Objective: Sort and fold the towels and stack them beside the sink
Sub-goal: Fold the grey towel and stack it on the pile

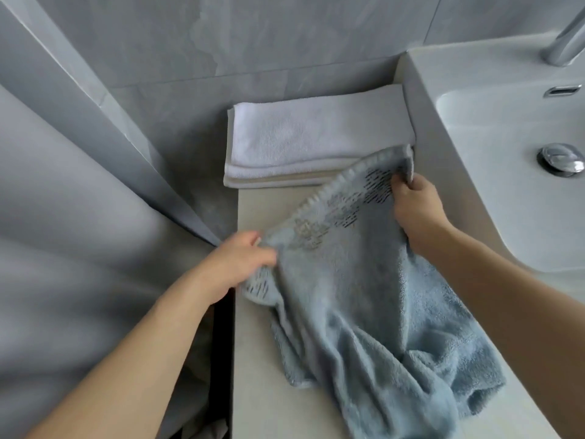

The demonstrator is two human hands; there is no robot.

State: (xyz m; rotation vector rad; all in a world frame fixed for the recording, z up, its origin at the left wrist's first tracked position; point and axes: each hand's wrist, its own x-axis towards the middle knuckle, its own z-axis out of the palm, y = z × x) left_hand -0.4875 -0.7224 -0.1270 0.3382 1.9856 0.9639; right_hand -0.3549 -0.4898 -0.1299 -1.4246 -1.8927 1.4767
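Head view, near to far.

1. Blue towel (373,312): unfolded, bulk bunched on tabletop (272,359) at lower right, patterned hem lifted w/ slack between both hands. Judged: hem being stretched out to find corners & flatten before 1st fold.
2. Left hand (243,264): at tabletop's left edge, fingers curled round near hem corner, gripping it.
3. Right hand (418,201): farther off, fingers & thumb pinching far hem corner, just beside sink (459,128) wall.
4. White towels (316,137): folded, stacked flat at tabletop's back end, against wall, right end touching sink's side. Layer count not clear; several edges show. Judged: this is the target pile, so blue one prob. goes on top or just in front once folded. Far hem corner hangs over stack's front right corner.
5. Tabletop: narrow pale strip, smooth, running btw sink and a dark gap at left.
6. Sink: white basin, metal drain plug (560,160), overflow slot, tap (566,36) base at top right.
7. Room: grey tiled walls (253,42); grey curtain (79,217) folds fill left side.

Risk: bunched lower part may drag off the front edge.
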